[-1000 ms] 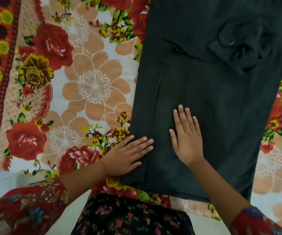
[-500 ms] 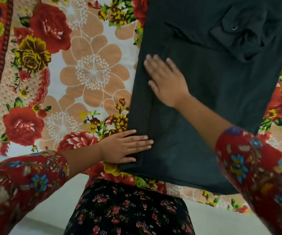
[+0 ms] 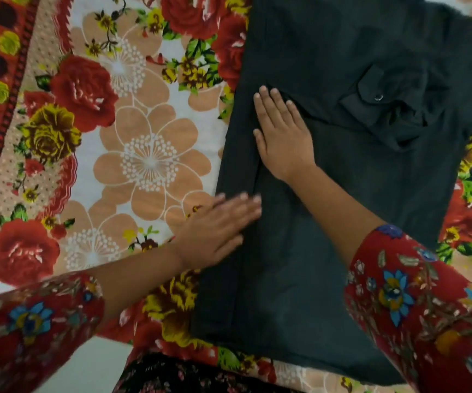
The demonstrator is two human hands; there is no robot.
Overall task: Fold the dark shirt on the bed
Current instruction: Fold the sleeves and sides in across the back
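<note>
Across the flowered bedspread (image 3: 149,165) the dark shirt (image 3: 356,222) lay lengthwise, its lower hem at the near edge of the bed and its left side apparently turned in as a long narrow strip. Both hands rested on it with nothing gripped. The right hand (image 3: 283,137) lay flat with fingers straight and close together, high on the strip beside a slanting crease. The left hand (image 3: 215,231), blurred, lay flat with fingers straight across the shirt's left edge, half on cloth and half on bedspread. Further right, rumpled cloth (image 3: 407,117) sat bunched beside a pocket flap (image 3: 368,86) with 1 small button (image 3: 378,97). The main risk seemed to be the 2 palms dragging the thin cloth instead of sliding over it, which would pull the strip crooked or push a ridge ahead of the fingers. Pressing the slanting crease flat could set it into the fold. If the bunched patch were left unsmoothed, the next fold would likely close over a lump. The hem could also slip off the bed's edge.
</note>
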